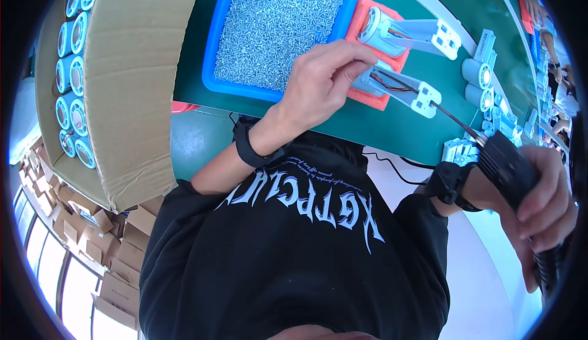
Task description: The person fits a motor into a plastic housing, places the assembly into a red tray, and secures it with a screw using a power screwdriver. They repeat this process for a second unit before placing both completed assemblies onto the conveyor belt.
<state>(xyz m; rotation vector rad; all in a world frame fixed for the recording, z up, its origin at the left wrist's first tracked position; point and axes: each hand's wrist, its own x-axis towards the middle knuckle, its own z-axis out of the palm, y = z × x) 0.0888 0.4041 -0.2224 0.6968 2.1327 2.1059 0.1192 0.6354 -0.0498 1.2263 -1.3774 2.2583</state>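
Observation:
My left hand [324, 82] is closed at the round end of a light blue plastic housing [401, 89], its thumb and fingertips pinched together there. Brown and dark wires show inside this housing, whose flat end has square cut-outs. A black electric screwdriver [508, 167] is gripped in my right hand [548, 202], and its long thin shaft runs through the flat end into the housing. The shaft's tip is hidden near my left fingers. Just beyond lies a second similar housing [419, 36], and both rest partly on an orange-red foam pad [367, 99].
A blue tray [211, 64] full of small metal screws [278, 25] stands left of the pad on the green table [196, 52]. Further left, a cardboard box [138, 70] holds several round blue parts [76, 70]. More light blue parts [478, 83] lie at the right.

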